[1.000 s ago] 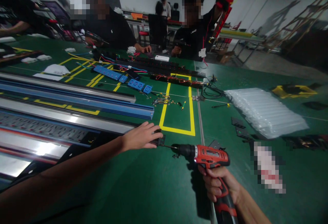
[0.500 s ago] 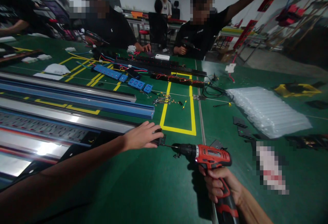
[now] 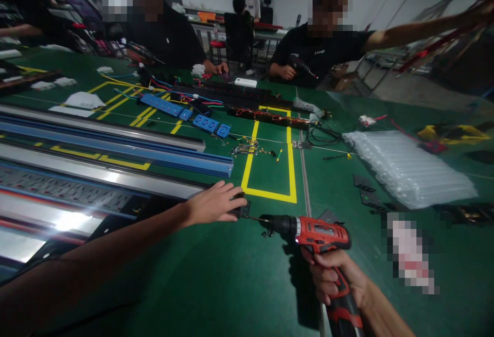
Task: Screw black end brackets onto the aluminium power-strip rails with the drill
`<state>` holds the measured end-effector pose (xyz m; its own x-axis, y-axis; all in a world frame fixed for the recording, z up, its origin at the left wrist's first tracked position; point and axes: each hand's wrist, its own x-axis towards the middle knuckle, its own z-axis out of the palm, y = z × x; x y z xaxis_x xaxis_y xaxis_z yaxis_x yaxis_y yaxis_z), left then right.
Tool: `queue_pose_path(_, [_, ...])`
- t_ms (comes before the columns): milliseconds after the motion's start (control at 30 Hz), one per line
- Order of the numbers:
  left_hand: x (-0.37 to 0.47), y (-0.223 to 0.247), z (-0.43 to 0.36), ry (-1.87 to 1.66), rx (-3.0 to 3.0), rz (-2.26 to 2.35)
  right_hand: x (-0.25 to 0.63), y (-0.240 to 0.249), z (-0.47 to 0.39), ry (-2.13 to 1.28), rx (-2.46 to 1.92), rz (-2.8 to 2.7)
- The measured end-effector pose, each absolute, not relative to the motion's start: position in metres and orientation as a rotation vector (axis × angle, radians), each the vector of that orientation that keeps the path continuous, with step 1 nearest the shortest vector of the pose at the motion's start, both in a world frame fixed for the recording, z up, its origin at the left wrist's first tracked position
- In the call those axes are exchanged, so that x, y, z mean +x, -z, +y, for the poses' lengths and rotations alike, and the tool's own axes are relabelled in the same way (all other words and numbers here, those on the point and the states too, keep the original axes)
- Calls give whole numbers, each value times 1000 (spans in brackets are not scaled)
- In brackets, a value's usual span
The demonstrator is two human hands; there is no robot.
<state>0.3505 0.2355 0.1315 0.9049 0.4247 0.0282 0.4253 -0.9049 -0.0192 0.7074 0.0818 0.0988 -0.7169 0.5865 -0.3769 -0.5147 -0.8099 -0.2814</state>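
Note:
My right hand (image 3: 332, 275) is wrapped round the handle of a red and black cordless drill (image 3: 324, 233), which points left. Its long thin bit reaches the black end piece (image 3: 244, 209) of a long metal profile (image 3: 162, 182). My left hand (image 3: 216, 203) lies over that end, fingers on top and slightly apart, pressing on the black piece; its underside is hidden. A few small dark screws (image 3: 267, 234) lie on the green table (image 3: 216, 285) below the bit.
Blue profile (image 3: 193, 157) and blue socket strips (image 3: 165, 105) lie beyond my left arm. Small metal parts (image 3: 247, 148) are scattered inside yellow tape. Bubble wrap (image 3: 409, 170) and black plates (image 3: 365, 188) lie right. Across the table, a person (image 3: 309, 54) holds a drill.
The person across the table has moved right and swung an outstretched arm lower, with red strands shifting to the right. My hands and drill have hardly moved.

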Motion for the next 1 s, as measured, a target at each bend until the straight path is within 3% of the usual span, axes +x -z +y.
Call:
queue_pose_path(667, [347, -127, 238, 45, -3067, -679, 704, -102, 79, -2426, -680, -264])
queue_pose_path(1000, [350, -129, 237, 29, -3146, -949, 703, -95, 73, -2398, -644, -333])
